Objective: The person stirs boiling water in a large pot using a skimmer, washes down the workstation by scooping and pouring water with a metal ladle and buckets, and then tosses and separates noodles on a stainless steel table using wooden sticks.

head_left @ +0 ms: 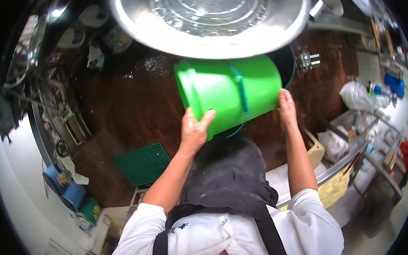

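The bright green, cylindrical plastic bucket (222,89) lies tilted on its side between the hands, below the wide, round, shiny metal basin (208,47) at 12 o'clock. The left hand (195,130) pinches the bucket's rimmed end at its lower edge. The right hand (286,104) touches the opposite end at 3 o'clock, fingers close together; its full grip cannot be told.

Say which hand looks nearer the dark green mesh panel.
Left. The left hand is ahead and right of the mesh panel; the right hand, across the green bucket, is farther right.
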Action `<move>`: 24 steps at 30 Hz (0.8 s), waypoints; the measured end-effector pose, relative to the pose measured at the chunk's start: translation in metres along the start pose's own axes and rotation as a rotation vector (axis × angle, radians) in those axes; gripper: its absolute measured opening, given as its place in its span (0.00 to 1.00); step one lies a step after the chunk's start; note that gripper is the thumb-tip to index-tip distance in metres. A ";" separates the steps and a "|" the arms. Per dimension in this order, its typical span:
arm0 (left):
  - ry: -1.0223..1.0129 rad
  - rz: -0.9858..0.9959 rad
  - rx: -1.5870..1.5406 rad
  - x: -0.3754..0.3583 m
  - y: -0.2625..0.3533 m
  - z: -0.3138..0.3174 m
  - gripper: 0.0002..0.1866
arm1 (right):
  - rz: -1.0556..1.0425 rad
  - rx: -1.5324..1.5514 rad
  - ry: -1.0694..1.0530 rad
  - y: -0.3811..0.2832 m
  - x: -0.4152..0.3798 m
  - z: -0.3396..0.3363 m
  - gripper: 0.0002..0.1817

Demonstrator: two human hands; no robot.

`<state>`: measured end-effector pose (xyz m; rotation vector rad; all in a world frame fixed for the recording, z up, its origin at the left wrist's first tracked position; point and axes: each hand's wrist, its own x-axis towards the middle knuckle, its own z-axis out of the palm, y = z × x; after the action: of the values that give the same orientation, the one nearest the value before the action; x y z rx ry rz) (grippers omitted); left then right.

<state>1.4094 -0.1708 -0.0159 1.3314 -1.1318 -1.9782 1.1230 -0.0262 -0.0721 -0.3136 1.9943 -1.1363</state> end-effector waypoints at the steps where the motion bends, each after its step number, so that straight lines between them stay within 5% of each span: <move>1: -0.135 -0.005 0.053 0.008 0.005 0.021 0.17 | -0.006 0.023 0.082 0.019 0.004 -0.028 0.24; 6: -0.504 -0.322 0.040 0.084 -0.030 0.085 0.24 | -0.086 0.011 0.411 0.046 0.032 -0.080 0.31; 12: -0.035 0.253 0.392 0.193 -0.098 0.148 0.25 | 0.000 -0.211 0.454 0.029 0.111 -0.092 0.29; 15: -0.080 0.113 0.453 0.248 -0.157 0.125 0.34 | 0.061 -0.282 0.419 0.067 0.164 -0.077 0.35; 18: -0.078 -0.209 0.532 0.249 -0.142 0.150 0.33 | 0.267 -0.326 0.462 0.106 0.192 -0.048 0.42; 24: -0.058 -0.490 0.686 0.328 -0.222 0.111 0.34 | 0.475 -0.281 0.323 0.116 0.228 -0.030 0.39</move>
<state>1.1872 -0.2645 -0.3492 2.0672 -1.7429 -2.0336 0.9722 -0.0686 -0.2763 0.2146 2.3474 -0.6334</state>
